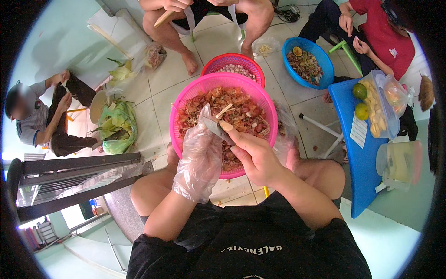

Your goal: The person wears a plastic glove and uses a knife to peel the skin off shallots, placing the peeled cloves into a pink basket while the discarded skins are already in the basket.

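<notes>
Above the pink plastic colander, my left hand wears a loose clear plastic glove. Its fingers are curled, and what they may hold is hidden. My bare right hand grips a small knife, its metal blade lying against the gloved fingers and its handle hidden in my palm. Papery reddish-brown peels and what look like shallots fill the colander, with thin pale roots or stems among them. A couple of pale strips show just beyond the blade.
Behind stands a red colander of small peeled bulbs. A blue basin of scraps sits right, near a blue table with green citrus fruits. A green bag of husks lies left. Other people sit around.
</notes>
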The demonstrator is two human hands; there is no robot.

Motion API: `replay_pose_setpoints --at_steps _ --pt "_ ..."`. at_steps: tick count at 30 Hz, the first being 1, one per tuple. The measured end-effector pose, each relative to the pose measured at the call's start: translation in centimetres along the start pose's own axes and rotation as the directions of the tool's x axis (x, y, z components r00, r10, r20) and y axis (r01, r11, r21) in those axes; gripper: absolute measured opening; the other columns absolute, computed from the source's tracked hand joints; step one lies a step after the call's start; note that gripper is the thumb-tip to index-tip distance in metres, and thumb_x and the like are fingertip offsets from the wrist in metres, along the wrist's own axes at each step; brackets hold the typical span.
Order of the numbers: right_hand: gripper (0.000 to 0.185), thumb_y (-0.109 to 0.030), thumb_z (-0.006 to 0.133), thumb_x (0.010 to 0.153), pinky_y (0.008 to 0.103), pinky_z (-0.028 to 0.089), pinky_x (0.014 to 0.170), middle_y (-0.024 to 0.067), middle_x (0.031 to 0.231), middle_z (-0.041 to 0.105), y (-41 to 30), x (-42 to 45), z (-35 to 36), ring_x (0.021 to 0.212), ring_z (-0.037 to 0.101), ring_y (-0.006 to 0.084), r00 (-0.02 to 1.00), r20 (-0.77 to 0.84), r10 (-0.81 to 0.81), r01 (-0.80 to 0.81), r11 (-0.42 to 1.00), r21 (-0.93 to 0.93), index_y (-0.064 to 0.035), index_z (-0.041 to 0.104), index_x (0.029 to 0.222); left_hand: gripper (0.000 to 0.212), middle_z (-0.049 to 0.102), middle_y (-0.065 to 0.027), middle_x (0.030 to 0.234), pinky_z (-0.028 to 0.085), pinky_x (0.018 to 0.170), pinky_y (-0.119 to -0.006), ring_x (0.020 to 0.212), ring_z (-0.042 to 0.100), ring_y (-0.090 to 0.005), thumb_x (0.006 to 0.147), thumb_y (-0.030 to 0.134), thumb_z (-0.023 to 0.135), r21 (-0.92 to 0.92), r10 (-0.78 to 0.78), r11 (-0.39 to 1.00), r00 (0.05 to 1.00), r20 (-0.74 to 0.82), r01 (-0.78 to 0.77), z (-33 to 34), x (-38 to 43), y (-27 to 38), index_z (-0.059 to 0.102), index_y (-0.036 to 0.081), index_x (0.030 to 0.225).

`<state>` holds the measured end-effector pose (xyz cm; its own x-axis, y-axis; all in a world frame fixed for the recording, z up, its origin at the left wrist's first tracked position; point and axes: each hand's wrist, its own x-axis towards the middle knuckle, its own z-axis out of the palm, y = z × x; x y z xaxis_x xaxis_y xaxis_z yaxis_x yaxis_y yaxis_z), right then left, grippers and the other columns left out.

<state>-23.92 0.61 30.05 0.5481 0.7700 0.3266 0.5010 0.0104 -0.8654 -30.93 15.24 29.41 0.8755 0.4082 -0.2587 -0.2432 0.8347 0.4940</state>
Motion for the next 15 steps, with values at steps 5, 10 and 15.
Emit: replay_pose_setpoints --at_steps 5,10,15 --pt "0.056 -0.007 0.052 0.101 0.0384 0.051 0.077 0.0117 0.094 0.063 -0.8 0.0 -0.2 0.083 0.063 0.0295 0.978 0.042 0.205 -0.204 0.891 0.405 -0.0102 0.036 0.155 0.043 0.061 -0.0054 0.125 0.052 0.097 -0.028 0.111 0.061 -0.0133 0.098 0.008 0.062 0.022 -0.029 0.999 1.0 0.006 0.028 0.5 -0.2 0.2 0.051 0.002 0.139" --pt "0.053 -0.02 0.045 0.107 0.0304 0.049 0.066 0.0013 0.095 0.059 -0.2 -0.7 -1.3 0.071 0.056 0.0131 0.842 0.401 0.361 -0.486 0.186 0.854 -0.0089 0.03 0.157 0.043 0.06 -0.0025 0.124 0.051 0.094 -0.025 0.11 0.06 -0.0104 0.1 0.012 0.059 0.015 -0.062 0.998 0.998 -0.03 0.062 0.5 -0.5 0.5 0.051 0.007 0.141" --pt "0.058 -0.026 0.044 0.107 0.029 0.048 0.066 0.0039 0.088 0.057 -0.9 -0.3 -1.6 0.067 0.052 0.0114 0.879 0.247 0.407 -0.472 0.812 0.343 -0.0037 0.026 0.157 0.047 0.06 -0.0009 0.118 0.052 0.091 -0.025 0.107 0.06 -0.0103 0.1 0.015 0.059 -0.007 -0.059 0.998 0.99 -0.131 0.059 1.6 -0.4 0.7 0.047 0.008 0.144"
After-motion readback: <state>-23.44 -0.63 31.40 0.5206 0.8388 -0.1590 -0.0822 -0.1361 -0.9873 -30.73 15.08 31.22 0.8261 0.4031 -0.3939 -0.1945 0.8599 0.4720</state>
